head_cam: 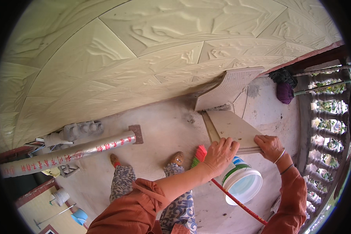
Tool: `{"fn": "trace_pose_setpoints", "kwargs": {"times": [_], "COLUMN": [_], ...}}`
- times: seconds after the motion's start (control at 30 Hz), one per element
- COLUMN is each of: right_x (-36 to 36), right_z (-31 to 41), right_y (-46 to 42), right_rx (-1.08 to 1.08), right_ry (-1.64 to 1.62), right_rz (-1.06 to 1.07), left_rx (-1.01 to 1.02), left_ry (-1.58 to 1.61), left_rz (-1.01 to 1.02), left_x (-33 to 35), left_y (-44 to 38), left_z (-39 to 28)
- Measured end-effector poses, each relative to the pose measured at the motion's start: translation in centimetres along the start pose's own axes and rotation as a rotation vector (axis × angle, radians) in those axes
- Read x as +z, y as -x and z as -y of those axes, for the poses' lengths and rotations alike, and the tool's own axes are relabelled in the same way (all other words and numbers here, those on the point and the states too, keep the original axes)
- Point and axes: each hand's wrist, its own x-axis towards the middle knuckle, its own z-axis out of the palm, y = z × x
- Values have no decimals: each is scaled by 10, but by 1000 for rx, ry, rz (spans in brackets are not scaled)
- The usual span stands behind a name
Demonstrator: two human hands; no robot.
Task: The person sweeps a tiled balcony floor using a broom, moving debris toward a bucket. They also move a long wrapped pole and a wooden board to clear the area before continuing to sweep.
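Observation:
Before me is a stack of thin beige panels, perhaps tiles (234,125), with at least two layers showing along the left side. My left hand (220,153) grips its near left edge, fingers bent over the top. At the near right corner my right hand (270,146) has hold of the edge, thumb side on top; its other fingertips are hidden. A broom with pink and green bristles (201,152) and a red handle (237,200) runs beneath my left forearm. Close below the panels sits a white plastic bucket (228,191) with a green band, its mouth showing a pale blue inside.
A ribbed-backed slab (231,84) leans on the embossed tile wall (152,61). A purple mop head (285,92) lies by the balustrade (329,133) at right. To the left, a shiny metal column (105,146) bears red writing. Grey baluster pieces (83,130) rest along the wall.

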Motion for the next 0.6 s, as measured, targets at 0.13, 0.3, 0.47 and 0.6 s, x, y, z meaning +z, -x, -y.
{"fn": "trace_pose_setpoints", "kwargs": {"times": [0.13, 0.3, 0.47, 0.6], "right_x": [36, 52, 29, -14], "right_z": [62, 122, 133, 167], "right_y": [23, 12, -29, -78], "right_rx": [106, 314, 463, 384], "right_ry": [-51, -162, -181, -184], "right_rz": [-78, -65, -35, 51], "left_rx": [34, 190, 300, 269], "left_ry": [-114, -52, 55, 58], "left_rz": [-25, 103, 192, 161], "left_x": [18, 9, -38, -98], "left_y": [42, 53, 22, 44], "left_z": [12, 51, 103, 131]}}
